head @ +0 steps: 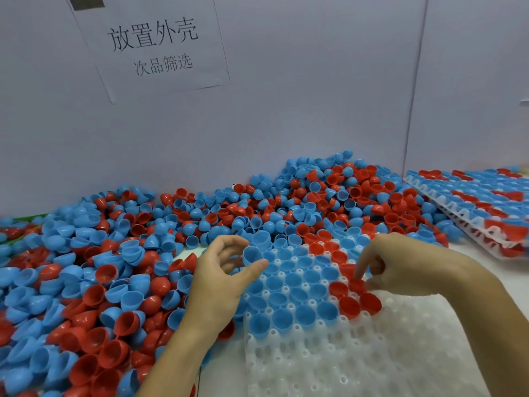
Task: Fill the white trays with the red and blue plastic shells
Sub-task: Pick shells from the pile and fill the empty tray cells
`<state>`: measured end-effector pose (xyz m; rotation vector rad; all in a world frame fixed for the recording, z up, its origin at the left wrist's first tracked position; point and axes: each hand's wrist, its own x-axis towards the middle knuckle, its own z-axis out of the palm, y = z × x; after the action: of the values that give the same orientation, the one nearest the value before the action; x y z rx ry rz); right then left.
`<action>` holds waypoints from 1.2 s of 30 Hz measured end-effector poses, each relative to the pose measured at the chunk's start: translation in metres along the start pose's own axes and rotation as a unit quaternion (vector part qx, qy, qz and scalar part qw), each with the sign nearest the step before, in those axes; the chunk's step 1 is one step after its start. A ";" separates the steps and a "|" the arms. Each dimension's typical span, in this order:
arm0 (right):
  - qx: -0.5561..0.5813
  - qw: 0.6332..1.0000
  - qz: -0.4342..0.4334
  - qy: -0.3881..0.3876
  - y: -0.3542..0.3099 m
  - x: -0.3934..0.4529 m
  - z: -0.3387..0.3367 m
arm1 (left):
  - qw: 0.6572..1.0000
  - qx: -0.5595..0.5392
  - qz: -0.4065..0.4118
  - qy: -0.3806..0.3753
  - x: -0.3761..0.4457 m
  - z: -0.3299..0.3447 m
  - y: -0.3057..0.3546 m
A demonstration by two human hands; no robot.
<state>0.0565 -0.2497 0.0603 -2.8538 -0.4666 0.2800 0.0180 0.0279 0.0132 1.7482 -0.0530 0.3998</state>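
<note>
A white tray (329, 365) with round pockets lies in front of me; its far half holds blue shells and a patch of red shells, open side up. My left hand (221, 277) pinches a blue shell (252, 255) between thumb and fingers, just above the tray's left far corner. At the right side of the filled area, my right hand (400, 266) reaches down with its fingertips on a red shell (357, 285) in a pocket. A big loose heap of red and blue shells (120, 270) covers the table to the left and behind.
A stack of filled white trays (486, 213) lies at the far right. A grey partition wall with a paper sign (154, 44) stands behind the heap. Bare white tabletop (469, 256) shows to the right of the tray.
</note>
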 end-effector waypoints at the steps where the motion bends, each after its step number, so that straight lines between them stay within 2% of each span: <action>1: 0.014 0.999 -0.020 0.046 -0.002 0.000 -0.001 | 1.000 0.012 0.005 0.000 0.000 0.000 0.000; 4: 0.126 0.969 -0.101 0.187 -0.024 0.003 0.003 | 0.999 0.043 0.032 -0.005 -0.001 0.001 0.001; 6: 0.213 0.939 -0.149 0.226 -0.047 0.004 0.012 | 0.997 0.053 0.055 -0.023 -0.002 0.002 0.003; 8: 0.258 0.923 -0.170 0.232 -0.066 0.004 0.024 | 0.995 0.048 0.071 -0.044 -0.005 0.003 0.007; 13: 0.269 0.919 -0.158 0.239 -0.090 0.009 0.050 | 0.991 -0.022 0.070 -0.116 -0.011 0.008 0.012; 17: 0.281 0.905 -0.143 0.287 -0.091 0.013 0.056 | 0.987 -0.043 0.066 -0.139 -0.012 0.008 0.014; 19: 0.284 0.894 -0.136 0.319 -0.090 0.015 0.056 | 0.987 -0.067 0.065 -0.134 -0.011 0.006 0.015; 22: 0.306 0.879 -0.134 0.340 -0.090 0.016 0.056 | 0.984 -0.135 0.019 -0.113 -0.010 0.004 0.017; 30: 0.308 0.881 -0.181 0.310 -0.091 0.013 0.054 | 0.966 -0.229 -0.073 -0.098 -0.004 0.004 0.012; 36: 0.272 0.890 -0.192 0.311 -0.086 0.012 0.048 | 0.958 -0.248 -0.090 -0.113 -0.004 0.004 0.012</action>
<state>0.0319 -0.1565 0.0356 -2.0774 -0.6630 -0.4908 0.0126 0.0211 0.0225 1.2795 -0.1447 0.0412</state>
